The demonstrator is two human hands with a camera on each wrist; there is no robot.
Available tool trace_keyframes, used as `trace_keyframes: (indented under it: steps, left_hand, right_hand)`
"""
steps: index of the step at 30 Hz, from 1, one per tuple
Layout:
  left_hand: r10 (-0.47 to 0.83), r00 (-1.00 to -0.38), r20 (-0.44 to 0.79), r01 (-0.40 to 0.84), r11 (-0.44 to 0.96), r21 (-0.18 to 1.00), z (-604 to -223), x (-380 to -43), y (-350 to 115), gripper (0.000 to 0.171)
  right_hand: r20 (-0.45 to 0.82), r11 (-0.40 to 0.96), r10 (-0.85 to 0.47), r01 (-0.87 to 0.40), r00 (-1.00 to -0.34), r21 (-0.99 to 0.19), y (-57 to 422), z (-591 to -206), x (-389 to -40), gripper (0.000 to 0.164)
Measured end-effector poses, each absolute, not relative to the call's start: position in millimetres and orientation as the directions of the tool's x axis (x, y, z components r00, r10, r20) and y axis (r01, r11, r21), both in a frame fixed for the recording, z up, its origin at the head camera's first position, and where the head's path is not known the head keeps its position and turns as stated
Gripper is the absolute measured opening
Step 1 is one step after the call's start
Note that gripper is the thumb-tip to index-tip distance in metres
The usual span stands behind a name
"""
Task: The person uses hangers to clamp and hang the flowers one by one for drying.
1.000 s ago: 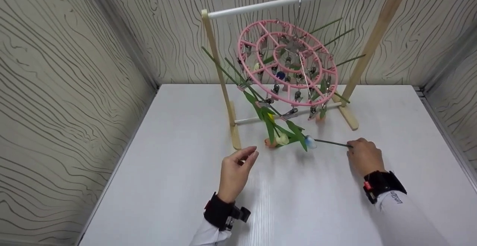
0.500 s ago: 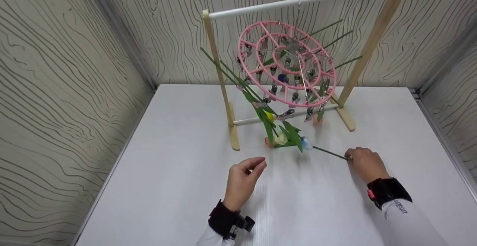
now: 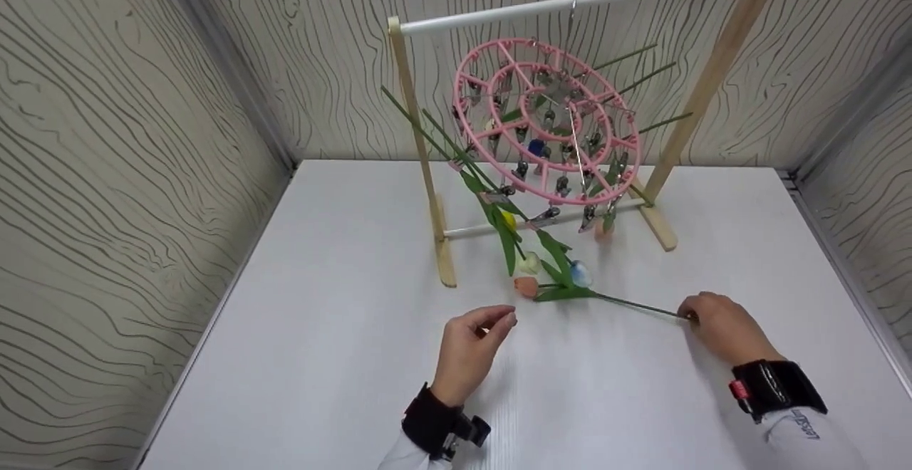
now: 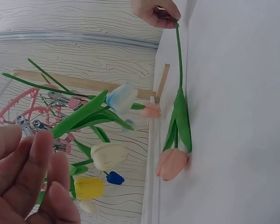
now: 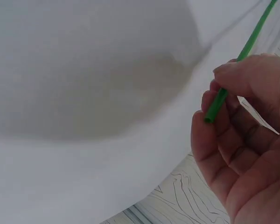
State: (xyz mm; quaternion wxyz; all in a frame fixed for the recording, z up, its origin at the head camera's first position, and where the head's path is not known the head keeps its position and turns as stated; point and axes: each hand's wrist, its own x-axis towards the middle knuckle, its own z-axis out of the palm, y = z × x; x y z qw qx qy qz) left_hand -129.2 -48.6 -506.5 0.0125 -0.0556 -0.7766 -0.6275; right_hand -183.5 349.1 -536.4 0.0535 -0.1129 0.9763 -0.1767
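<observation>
My right hand (image 3: 730, 327) pinches the stem end of a peach artificial tulip (image 3: 526, 287) between thumb and fingers. In the right wrist view, the cut tip of the green stem (image 5: 216, 105) lies against the fingers. The bloom (image 4: 172, 164) points left, with its leaves low over the table. My left hand (image 3: 470, 349) is just in front of that bloom, apart from it, fingers loosely bent and holding nothing. Behind hang a blue-white tulip (image 3: 581, 274), a cream tulip (image 3: 529, 263) and a yellow tulip (image 3: 508, 220), their stems in clips of a round pink hanger (image 3: 563, 200).
The tilted hanger hooks over the white bar (image 3: 499, 17) of a wooden stand (image 3: 445, 263) at the table's back. Green stems (image 3: 659, 123) jut out on both sides of it. More blooms, one dark blue (image 4: 115, 178), hang beneath. Patterned walls (image 3: 235, 85) enclose the white table (image 3: 320, 299).
My right hand has moved right and nearer to me with the peach tulip, whose bloom now shows clear of the cream one. The left hand has shifted slightly right and nearer.
</observation>
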Motion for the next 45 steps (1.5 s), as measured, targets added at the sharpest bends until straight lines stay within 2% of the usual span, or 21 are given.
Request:
trace_keyframes:
  steps: [5,8,13,18,19,21,22,26,27,32,36,41,45]
  left_hand:
    - [0.085,-0.993,0.087,0.104,0.225,0.969,-505.9,-127.7,-44.5,0.020]
    - [0.093,-0.992,0.086,0.106,0.233,0.967,-504.1,-127.4,-42.1,0.020]
    - [0.116,-0.987,0.109,0.134,0.235,0.963,-499.6,-126.2,-37.5,0.019]
    - [0.142,-0.978,0.151,0.184,0.258,0.948,-494.6,-126.0,-30.3,0.017]
    - [0.150,-0.976,0.156,0.192,0.265,0.945,-493.2,-126.2,-28.3,0.017]
    - [0.170,-0.969,0.178,0.222,0.286,0.932,-489.2,-126.1,-23.5,0.018]
    - [0.184,-0.964,0.191,0.239,0.297,0.924,-486.8,-125.9,-20.8,0.018]
    - [0.256,-0.944,0.209,0.287,0.323,0.902,-475.8,-124.7,-8.2,0.025]
    - [0.278,-0.936,0.217,0.305,0.332,0.892,-473.0,-124.5,-4.9,0.027]
    - [0.391,-0.868,0.306,0.453,0.372,0.810,-458.7,-124.9,8.7,0.037]
    - [0.442,-0.800,0.406,0.569,0.341,0.748,-447.8,-126.4,15.1,0.040]
    - [0.418,-0.778,0.469,0.601,0.277,0.749,-437.6,-129.7,15.7,0.031]
    - [0.384,-0.772,0.506,0.619,0.279,0.734,-432.9,-134.2,13.1,0.021]
  right_hand:
    - [0.055,0.907,-0.210,-0.215,-0.976,-0.361,343.2,-512.5,-169.5,0.009]
    - [0.209,0.898,-0.207,-0.270,-0.956,-0.347,336.2,-494.0,-161.2,0.008]
    - [0.470,0.876,-0.234,-0.394,-0.851,-0.278,320.7,-458.5,-150.0,0.018]
    - [0.595,0.838,-0.284,-0.496,-0.752,-0.227,301.5,-420.0,-141.5,0.027]
    - [0.611,0.825,-0.297,-0.520,-0.733,-0.222,297.8,-412.9,-139.9,0.028]
    - [0.635,0.798,-0.324,-0.563,-0.701,-0.214,290.7,-400.1,-137.0,0.013]
    - [0.646,0.783,-0.332,-0.583,-0.687,-0.218,287.0,-394.4,-135.6,0.015]
    - [0.684,0.729,-0.354,-0.647,-0.638,-0.225,270.1,-374.8,-129.9,0.057]
    - [0.692,0.719,-0.355,-0.657,-0.628,-0.226,265.0,-370.2,-128.2,0.057]
    - [0.730,0.668,-0.365,-0.709,-0.578,-0.227,239.7,-349.3,-119.1,0.054]
    - [0.759,0.619,-0.370,-0.751,-0.536,-0.229,221.8,-337.1,-114.4,0.049]
    - [0.772,0.561,-0.385,-0.793,-0.505,-0.239,207.2,-329.5,-113.8,0.044]
    - [0.783,0.486,-0.407,-0.837,-0.471,-0.251,199.7,-329.5,-117.1,0.037]
